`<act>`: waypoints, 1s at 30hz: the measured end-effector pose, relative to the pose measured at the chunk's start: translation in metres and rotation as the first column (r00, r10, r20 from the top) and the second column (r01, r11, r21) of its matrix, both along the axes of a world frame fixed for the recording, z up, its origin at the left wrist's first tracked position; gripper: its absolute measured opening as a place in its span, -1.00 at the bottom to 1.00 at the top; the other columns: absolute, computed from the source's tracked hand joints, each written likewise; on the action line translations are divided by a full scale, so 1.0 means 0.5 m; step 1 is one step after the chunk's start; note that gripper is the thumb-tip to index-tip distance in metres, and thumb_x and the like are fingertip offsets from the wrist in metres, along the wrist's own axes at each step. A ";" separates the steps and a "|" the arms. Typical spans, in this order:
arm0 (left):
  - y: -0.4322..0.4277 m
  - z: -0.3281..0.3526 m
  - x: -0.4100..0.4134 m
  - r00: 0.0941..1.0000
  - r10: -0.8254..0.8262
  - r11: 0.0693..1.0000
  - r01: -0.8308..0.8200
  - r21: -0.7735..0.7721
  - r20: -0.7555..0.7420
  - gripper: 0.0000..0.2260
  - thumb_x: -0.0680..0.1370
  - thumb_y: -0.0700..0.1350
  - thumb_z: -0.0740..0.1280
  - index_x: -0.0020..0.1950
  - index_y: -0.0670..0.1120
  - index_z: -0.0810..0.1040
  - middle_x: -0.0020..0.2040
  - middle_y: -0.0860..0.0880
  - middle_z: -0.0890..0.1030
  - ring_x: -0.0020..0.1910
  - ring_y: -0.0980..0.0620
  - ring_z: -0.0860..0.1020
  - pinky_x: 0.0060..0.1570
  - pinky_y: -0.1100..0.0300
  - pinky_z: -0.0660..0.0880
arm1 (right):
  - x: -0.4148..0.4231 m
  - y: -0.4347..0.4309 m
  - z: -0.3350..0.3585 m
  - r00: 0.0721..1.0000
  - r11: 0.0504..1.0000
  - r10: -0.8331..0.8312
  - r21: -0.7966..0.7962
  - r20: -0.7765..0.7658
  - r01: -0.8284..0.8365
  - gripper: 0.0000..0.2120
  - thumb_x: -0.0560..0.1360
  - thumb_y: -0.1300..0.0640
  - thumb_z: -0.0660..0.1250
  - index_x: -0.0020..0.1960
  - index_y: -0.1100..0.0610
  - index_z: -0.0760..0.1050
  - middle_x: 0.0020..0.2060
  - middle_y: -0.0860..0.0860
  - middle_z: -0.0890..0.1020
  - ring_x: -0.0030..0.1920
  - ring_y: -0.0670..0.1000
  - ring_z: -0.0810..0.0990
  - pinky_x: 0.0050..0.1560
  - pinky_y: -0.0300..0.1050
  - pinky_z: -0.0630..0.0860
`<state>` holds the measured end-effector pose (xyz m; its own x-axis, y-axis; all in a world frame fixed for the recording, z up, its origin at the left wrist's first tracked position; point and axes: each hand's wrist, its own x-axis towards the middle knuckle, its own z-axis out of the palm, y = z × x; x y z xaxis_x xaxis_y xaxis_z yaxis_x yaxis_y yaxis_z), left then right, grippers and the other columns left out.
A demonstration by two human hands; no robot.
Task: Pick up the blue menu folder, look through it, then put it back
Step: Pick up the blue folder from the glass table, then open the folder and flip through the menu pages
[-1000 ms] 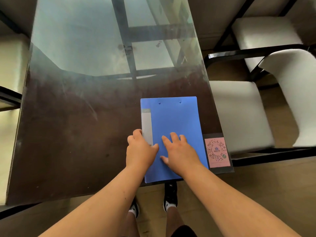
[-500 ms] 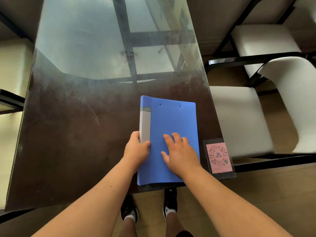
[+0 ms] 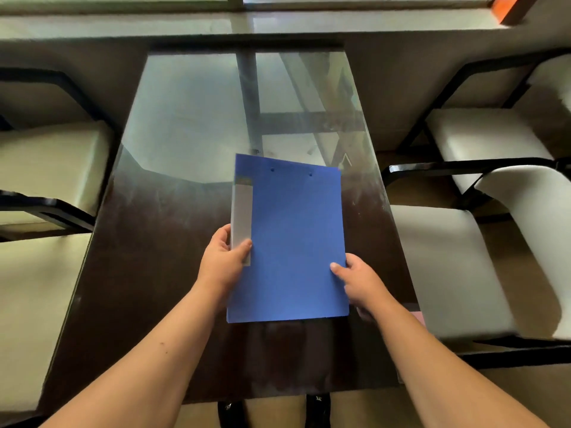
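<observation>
While both forearms reach out from the bottom of the view, the left hand (image 3: 223,263) and the right hand (image 3: 360,281) carry the blue menu folder (image 3: 293,242) between them, closed and facing up toward the camera. It appears lifted and tilted above the tabletop (image 3: 148,257) rather than lying on it, though how far clear it hangs cannot be told.

The left hand pinches the spine side: its thumb lies across the grey label strip (image 3: 242,220) on the front, and its fingers (image 3: 223,239) wrap behind the edge, clamped on the folder. That grip suits a steadying hold on the bound edge, which stays put when a cover swings. The right hand takes the free edge low down, thumb on the front cover and the other fingers hidden behind, also closed on the folder. Placed there, it looks ready to peel the cover open, so the picking-up part seems done and the looking-through not yet begun.

Beyond the folder, the glass tabletop reflects bright window light. White-cushioned chairs (image 3: 457,267) with dark frames stand on both sides, pushed near the tabletop's edges and out of the way. A pale ledge (image 3: 278,23) runs across the far end.
</observation>
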<state>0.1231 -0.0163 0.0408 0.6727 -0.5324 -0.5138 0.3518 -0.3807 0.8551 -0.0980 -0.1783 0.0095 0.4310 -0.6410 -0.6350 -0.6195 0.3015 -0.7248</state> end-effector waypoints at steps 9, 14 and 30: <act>-0.065 0.310 0.157 0.975 -0.022 0.944 0.092 -0.316 0.221 -0.56 0.46 0.07 0.58 0.27 0.31 0.54 0.07 0.06 0.82 -0.02 -0.03 0.80 -0.14 0.10 0.74 | 0.162 -0.072 0.322 0.705 0.982 -0.150 0.020 0.693 0.189 -0.71 0.74 0.32 0.20 0.30 0.06 0.60 0.18 0.12 0.77 0.09 0.11 0.78 -0.03 -0.06 0.72; -0.057 0.460 0.162 0.925 0.069 0.911 0.094 -0.402 0.373 -0.38 0.36 0.17 0.59 0.38 0.14 0.52 0.17 -0.09 0.77 0.02 -0.17 0.79 -0.27 -0.26 0.73 | 0.199 -0.101 0.533 0.551 0.992 -0.069 -0.003 0.831 0.128 -0.76 0.72 0.14 0.29 0.26 -0.09 0.67 0.20 0.08 0.77 0.17 0.20 0.75 -0.04 0.01 0.74; 0.044 0.579 0.118 0.481 -0.140 0.982 0.180 0.059 0.866 0.32 -0.05 0.67 0.44 0.60 0.56 -0.16 0.22 0.20 0.29 0.14 0.01 0.54 0.15 -0.07 0.68 | 0.173 -0.050 0.651 0.501 0.995 0.002 0.048 0.865 -0.086 -0.37 0.34 0.03 0.70 0.37 -0.07 0.62 0.25 0.16 0.72 0.18 0.35 0.72 -0.26 0.22 0.75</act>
<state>0.1824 0.0058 0.3303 0.6685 -0.6826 0.2953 -0.6332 -0.3141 0.7074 -0.0115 -0.2035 0.3350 0.8179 -0.5748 0.0255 0.2875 0.3699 -0.8835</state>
